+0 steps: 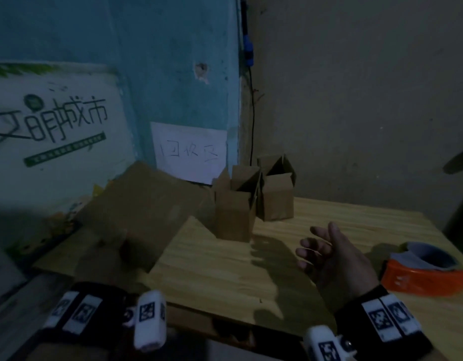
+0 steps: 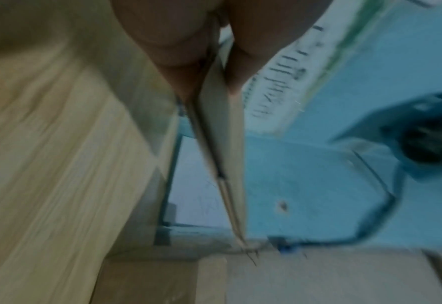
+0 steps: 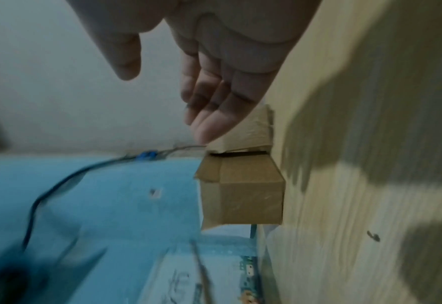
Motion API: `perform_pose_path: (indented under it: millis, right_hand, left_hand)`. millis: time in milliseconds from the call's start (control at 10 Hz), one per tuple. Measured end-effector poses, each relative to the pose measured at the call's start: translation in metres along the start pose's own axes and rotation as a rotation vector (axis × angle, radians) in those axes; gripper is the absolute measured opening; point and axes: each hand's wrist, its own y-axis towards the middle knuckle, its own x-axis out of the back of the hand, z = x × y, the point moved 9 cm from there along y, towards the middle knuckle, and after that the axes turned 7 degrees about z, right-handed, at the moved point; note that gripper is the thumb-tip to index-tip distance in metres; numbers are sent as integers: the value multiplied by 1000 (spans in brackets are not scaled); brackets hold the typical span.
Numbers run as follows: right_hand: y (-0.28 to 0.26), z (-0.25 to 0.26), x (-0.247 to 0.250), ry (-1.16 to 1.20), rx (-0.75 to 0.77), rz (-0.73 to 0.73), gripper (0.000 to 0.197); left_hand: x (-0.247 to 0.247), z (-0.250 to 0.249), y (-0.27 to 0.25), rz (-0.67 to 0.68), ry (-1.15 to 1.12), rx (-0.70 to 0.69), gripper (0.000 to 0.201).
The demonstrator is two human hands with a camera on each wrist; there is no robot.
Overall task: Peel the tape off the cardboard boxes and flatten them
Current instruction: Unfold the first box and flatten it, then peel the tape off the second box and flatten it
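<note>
A flattened cardboard box (image 1: 136,212) is tilted over the left edge of the wooden table (image 1: 225,277). My left hand (image 2: 209,61) pinches it between thumb and fingers; the left wrist view shows the cardboard (image 2: 230,144) edge-on. In the head view the cardboard hides that hand. Two upright boxes with raised flaps stand at the back: the nearer box (image 1: 235,212) and the farther box (image 1: 277,196). My right hand (image 1: 329,254) hovers over the table with straight, spread fingers and holds nothing. In the right wrist view its fingers (image 3: 209,92) point toward the boxes (image 3: 243,197).
An orange tape dispenser (image 1: 423,272) lies at the table's right side. A white paper sign (image 1: 188,152) hangs on the blue wall behind the boxes, and a dark cable (image 1: 251,113) runs down the wall corner. Bare wood lies between my right hand and the boxes.
</note>
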Motion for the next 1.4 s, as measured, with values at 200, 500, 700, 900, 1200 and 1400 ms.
perform_pose_path:
  millis: [200,500,700,900,1200,1400]
  right_hand:
    - [21,-20,34,188,-115,-149,46]
    - [42,-29,42,312,-83,52,103]
    - [42,-31,46,333,-61,64,87]
    - [45,-31,50,305,-47,49,79]
    - [46,-31,54,305,-90,-42,50]
    - [46,-31,57,309,-102,-65,49]
  left_hand:
    - [-65,-39,-76,-198,391,99,58]
    - [-118,-29,-83,-147,-369,164,53]
    - [-66,-19,-30,-273,-41,92,141]
    - [-74,-75,-121,-363,131,-168,79]
    - [-190,-93,-158,42,372,-310,75]
    - [-264,-76,-154,248,653,-253,108]
